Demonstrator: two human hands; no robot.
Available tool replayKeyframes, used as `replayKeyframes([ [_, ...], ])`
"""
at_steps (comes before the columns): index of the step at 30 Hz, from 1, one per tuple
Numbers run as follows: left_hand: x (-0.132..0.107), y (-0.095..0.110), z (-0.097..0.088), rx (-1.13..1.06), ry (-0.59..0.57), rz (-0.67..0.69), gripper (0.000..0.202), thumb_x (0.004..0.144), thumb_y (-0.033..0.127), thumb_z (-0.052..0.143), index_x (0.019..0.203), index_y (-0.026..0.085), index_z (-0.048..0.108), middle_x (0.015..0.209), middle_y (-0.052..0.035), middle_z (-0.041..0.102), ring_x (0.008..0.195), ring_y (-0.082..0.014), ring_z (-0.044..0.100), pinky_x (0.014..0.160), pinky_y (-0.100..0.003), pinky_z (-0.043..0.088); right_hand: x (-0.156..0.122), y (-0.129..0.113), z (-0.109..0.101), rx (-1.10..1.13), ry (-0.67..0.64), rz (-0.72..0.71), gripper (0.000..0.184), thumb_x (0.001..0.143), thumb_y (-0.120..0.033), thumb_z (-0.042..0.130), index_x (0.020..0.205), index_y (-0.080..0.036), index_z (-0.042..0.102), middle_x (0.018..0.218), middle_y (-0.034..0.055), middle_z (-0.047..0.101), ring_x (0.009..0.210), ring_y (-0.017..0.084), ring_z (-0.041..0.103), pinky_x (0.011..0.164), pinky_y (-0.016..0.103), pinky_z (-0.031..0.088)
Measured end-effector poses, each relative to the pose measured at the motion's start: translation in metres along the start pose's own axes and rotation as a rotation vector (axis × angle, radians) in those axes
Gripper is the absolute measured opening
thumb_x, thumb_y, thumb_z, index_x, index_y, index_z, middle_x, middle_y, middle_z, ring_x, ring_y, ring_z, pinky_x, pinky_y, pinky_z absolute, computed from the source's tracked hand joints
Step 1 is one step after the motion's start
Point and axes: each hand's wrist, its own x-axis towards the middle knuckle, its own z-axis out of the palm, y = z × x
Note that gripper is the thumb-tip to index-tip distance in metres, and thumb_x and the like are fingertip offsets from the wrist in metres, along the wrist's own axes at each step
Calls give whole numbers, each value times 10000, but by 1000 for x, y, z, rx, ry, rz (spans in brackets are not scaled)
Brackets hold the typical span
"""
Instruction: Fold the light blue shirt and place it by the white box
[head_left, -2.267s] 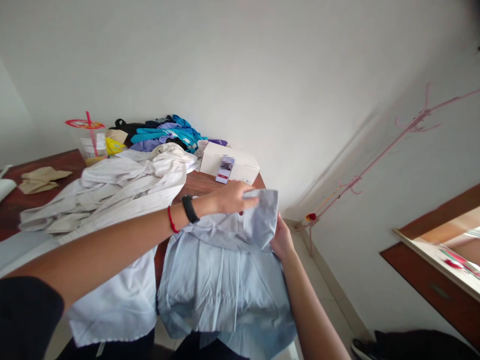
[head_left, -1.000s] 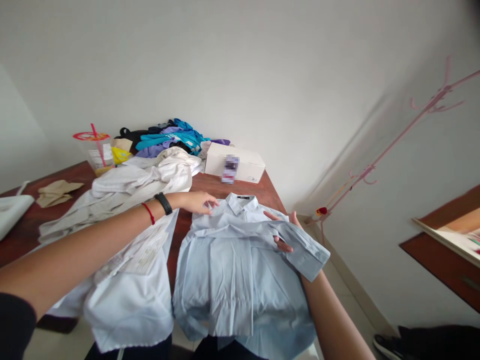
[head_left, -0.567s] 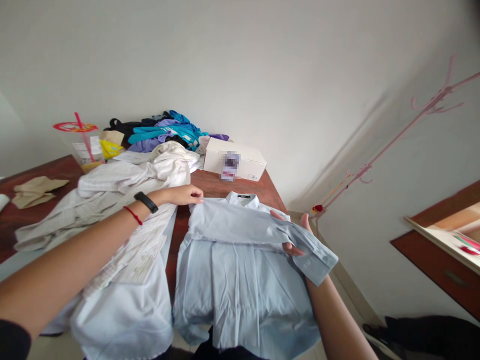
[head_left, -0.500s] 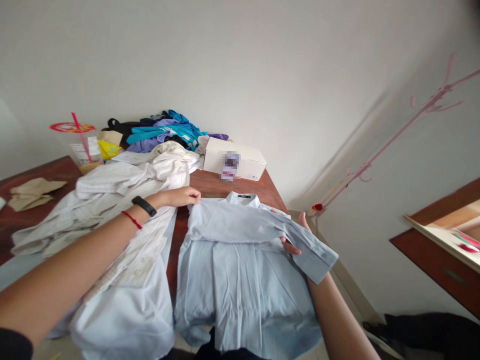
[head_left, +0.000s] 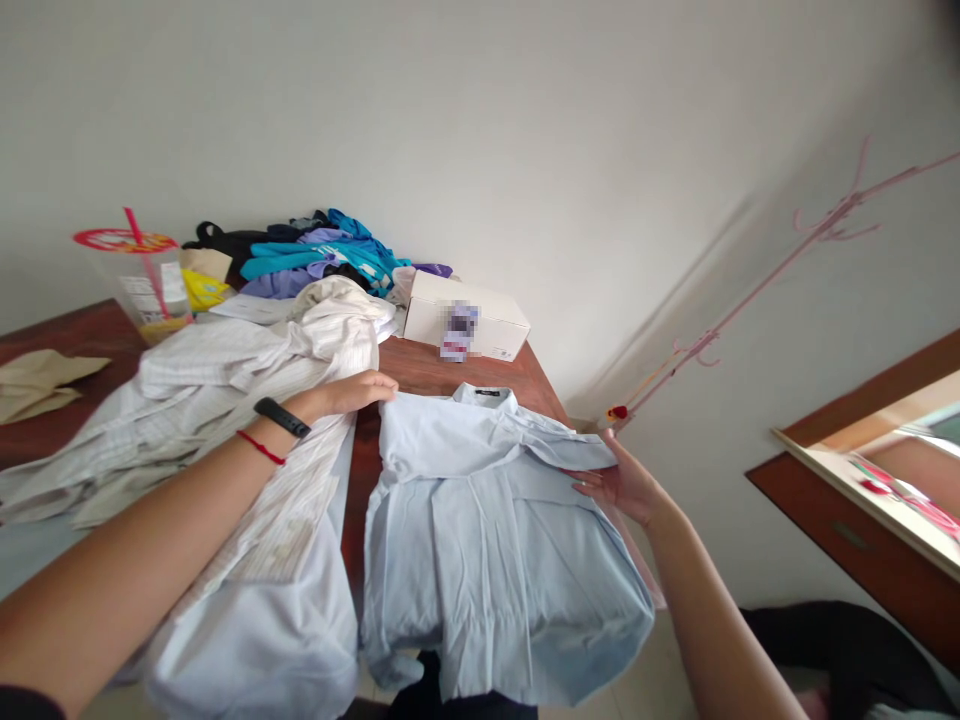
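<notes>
A pale blue button-up shirt [head_left: 480,560] lies with its collar away from me, its lower part reaching over the table's near edge. One sleeve [head_left: 555,445] is laid across the upper part toward the right. My left hand [head_left: 364,390], with a black wristband and red string, pinches the shirt's upper left corner. At the sleeve's right end is my right hand [head_left: 622,485], thumb and fingers apart, fingers resting along the cloth. The cuff is mostly hidden in the fold there.
A heap of striped white shirts [head_left: 255,400] covers the table [head_left: 424,365] on the left. Behind stand a white box [head_left: 487,310], a pile of blue and dark clothes [head_left: 322,255] and a plastic cup [head_left: 150,290] with straw. A pink coat rack [head_left: 757,285] leans at right.
The cuff that hung over my right wrist is now turned in, and the right hand has moved out to the sleeve's end. My left hand stays on the corner. The view has shifted slightly.
</notes>
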Motion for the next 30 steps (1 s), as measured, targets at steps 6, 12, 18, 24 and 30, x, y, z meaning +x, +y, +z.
replayKeyframes([
  [6, 3, -5, 2, -69, -66, -20, 336, 844, 454, 488, 642, 208, 380, 639, 20, 364, 619, -144, 354, 600, -273, 296, 17, 1, -12, -9, 381, -303, 159, 803, -146, 759, 954, -150, 709, 690, 53, 740, 537, 191, 696, 471, 268, 626],
  [12, 7, -14, 10, -12, -61, -9, 389, 829, 518, 546, 640, 202, 424, 639, 12, 425, 600, -144, 409, 582, -270, 304, 6, -21, -19, 113, 443, -386, 76, 861, -115, 656, 913, -169, 669, 681, 12, 696, 516, 147, 665, 449, 213, 606],
  [18, 3, 1, 12, 274, 88, -15, 306, 819, 475, 561, 904, 184, 604, 913, -64, 654, 856, -230, 620, 756, -296, 457, 1, -12, -20, 48, 442, -331, 84, 910, -96, 606, 876, -151, 661, 633, 1, 671, 459, 107, 616, 449, 176, 588],
  [24, -44, 81, 45, 573, 38, 28, 426, 843, 564, 666, 1067, 208, 603, 1080, -85, 654, 917, -273, 670, 764, -338, 491, -5, -10, -24, -8, 373, -362, 85, 918, -113, 603, 896, -140, 680, 704, 20, 704, 535, 120, 662, 521, 210, 629],
  [30, -91, 96, 92, 861, 11, -113, 227, 926, 105, 503, 1121, 153, 610, 1017, -108, 649, 855, -280, 697, 619, -345, 480, -13, -20, -17, -11, 388, -377, 61, 898, -105, 614, 884, -142, 661, 680, 13, 679, 497, 122, 645, 476, 208, 614],
])
